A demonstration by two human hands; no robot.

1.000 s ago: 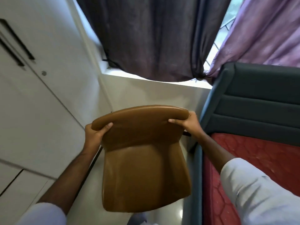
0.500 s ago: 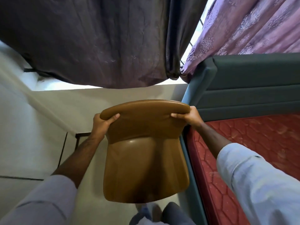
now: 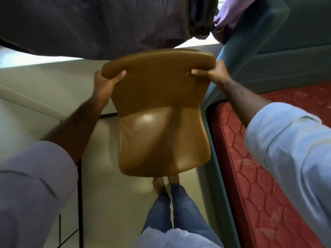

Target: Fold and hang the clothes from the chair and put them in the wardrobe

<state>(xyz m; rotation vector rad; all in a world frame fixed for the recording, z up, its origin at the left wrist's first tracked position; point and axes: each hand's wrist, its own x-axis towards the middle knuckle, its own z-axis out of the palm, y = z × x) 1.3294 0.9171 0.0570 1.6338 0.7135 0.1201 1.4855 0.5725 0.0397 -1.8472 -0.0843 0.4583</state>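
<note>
home bedroom, red quilted mattress [image 3: 265, 176], padded headboard [image 3: 286, 51], dark curtains [image 3: 89, 24]

Count on inspection: one brown chair [image 3: 161, 111]. Two hands, the left hand [image 3: 103, 85] and the right hand [image 3: 215, 72], each gripping the backrest. Two curtains: one dark curtain [image 3: 93, 25], one purple curtain [image 3: 231, 13]. One red mattress [image 3: 265, 185]. Two bare feet [image 3: 161, 183].

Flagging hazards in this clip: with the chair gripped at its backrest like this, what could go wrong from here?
1. The left hand and right hand grip only the top edge of the brown chair; it could swing or slip.
2. The bare feet sit just under the seat and could be struck.
3. The bed frame is very close; the chair may knock it.
</note>
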